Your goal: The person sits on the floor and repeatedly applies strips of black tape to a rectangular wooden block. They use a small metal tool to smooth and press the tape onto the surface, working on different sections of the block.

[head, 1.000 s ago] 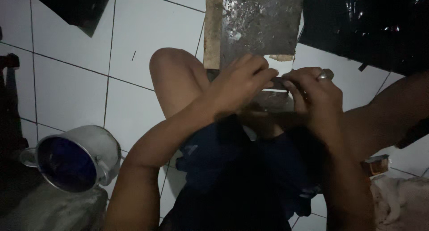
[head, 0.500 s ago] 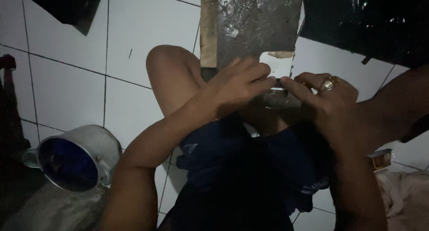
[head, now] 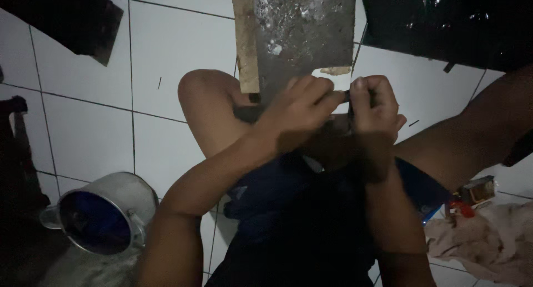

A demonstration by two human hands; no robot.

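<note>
Left hand (head: 300, 106) and right hand (head: 375, 103) both closed, fingertips pinching a small dark piece (head: 347, 96) between them, above the lap, just in front of a grey slab (head: 302, 37) with a wood strip (head: 245, 40) along its side.

Risk, as judged: light is dim and the piece tiny; a slipping pinch could drop it onto the tiled floor (head: 89, 142) or into the dark shorts.

Packages: small box (head: 476, 190) with a red bit beside it, near a cloth (head: 488, 237), far right. Metal cup (head: 100, 217), blue inside, lower left.
</note>
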